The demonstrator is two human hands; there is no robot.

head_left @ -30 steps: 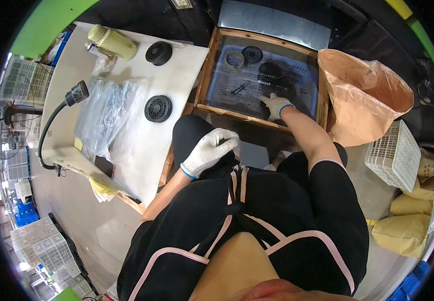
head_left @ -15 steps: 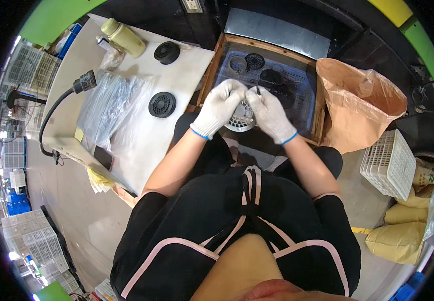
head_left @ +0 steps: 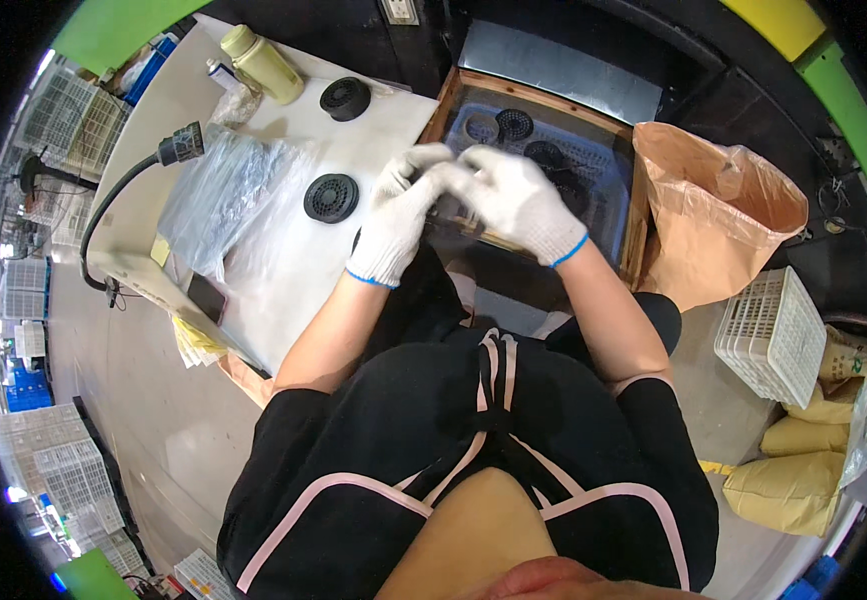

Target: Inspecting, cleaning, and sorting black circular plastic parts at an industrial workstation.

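My hands, in white knit gloves with blue cuffs, meet in front of me above the near edge of a wood-framed bin. The fingers of my left hand (head_left: pixel 398 205) are curled; what they hold is mostly hidden. My right hand (head_left: pixel 523 200) crosses toward the left, its fingertips smeared by motion. A greyish blur shows below the fingers, too unclear to name. To the left, a black round slotted part (head_left: pixel 331 198) lies on the white table (head_left: pixel 293 325), with another black round part (head_left: pixel 344 98) farther back.
Behind my hands, a blue crate (head_left: pixel 603 165) in the wooden frame (head_left: pixel 636 240) holds several dark round parts (head_left: pixel 514 125). A brown paper bag (head_left: pixel 698 225) and white basket (head_left: pixel 768 335) stand right. Clear plastic bags (head_left: pixel 218 200), a yellow-green bottle (head_left: pixel 261 65) and a gooseneck lamp (head_left: pixel 181 145) are left.
Both hands have shifted slightly left, and the right now overlaps the left. The light grey round slotted part between them is no longer plainly visible. The view has shifted a little.
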